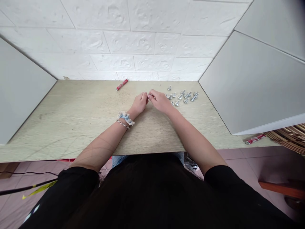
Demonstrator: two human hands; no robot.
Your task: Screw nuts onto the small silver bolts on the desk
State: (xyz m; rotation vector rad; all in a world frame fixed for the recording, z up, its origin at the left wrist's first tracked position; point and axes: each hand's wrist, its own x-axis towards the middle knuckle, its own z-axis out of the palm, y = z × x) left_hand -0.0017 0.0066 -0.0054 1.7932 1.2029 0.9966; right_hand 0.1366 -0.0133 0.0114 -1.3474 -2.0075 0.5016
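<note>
My left hand [140, 102] and my right hand [159, 100] meet above the middle of the tabletop, fingertips pinched together. Whatever small thing lies between the fingers is mostly covered, and I cannot tell its kind. A scrunchie [126, 118] and a chain bracelet [123, 124] circle my left wrist. Just right of my right hand, several small silver screw-like pieces with wide round bases [180, 97] stand or lean on the tabletop; my right hand partly hides the nearest ones.
A red tube-shaped packet [122, 85] lies near the white brick-pattern wall [130, 41]. Grey-white panels close in the pale wooden tabletop [71, 121] left and right. Beyond the right panel [257, 82] are another red tube [254, 139] and a woven basket [289, 138].
</note>
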